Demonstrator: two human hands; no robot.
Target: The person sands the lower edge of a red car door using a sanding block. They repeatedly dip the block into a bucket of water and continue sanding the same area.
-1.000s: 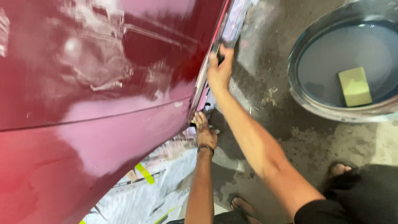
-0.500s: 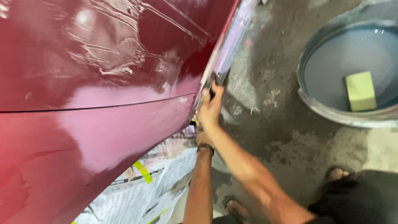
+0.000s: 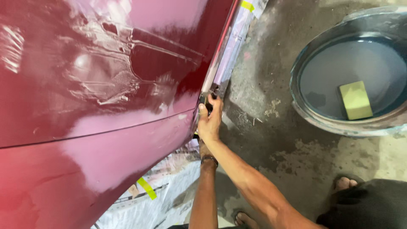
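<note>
the right hand (image 3: 210,121) is curled closed around the lower edge of a dark red car panel (image 3: 106,106), fingers (image 3: 215,101) wrapped over the rim and thumb pressed against the painted side. whatever small thing it may be pinching there is too hidden to tell. the left hand (image 3: 204,149) sits just beneath, mostly covered by the right wrist, so whether it is closed on anything cannot be told; a dark band circles its wrist.

the panel fills the left half of the view, glossy, with pale dried smears and streaks across its upper part and a thin seam line running across the middle. its lower edge runs diagonally from top centre down to the hands, lined with a strip of clear plastic masking (image 3: 231,51) fixed by a bit of yellow tape (image 3: 247,5).

compared with half a second ago, the right hand has moved a little way up along the edge, and the view has shifted so the basin sits further left.

under the panel, newspaper (image 3: 140,203) with yellow tape covers the wheel area. to the right, on stained concrete floor (image 3: 271,140), stands a round basin (image 3: 305,114) of murky water with a yellow sponge (image 3: 355,100) floating in it. the person's sandalled toes (image 3: 345,183) show at lower right.
</note>
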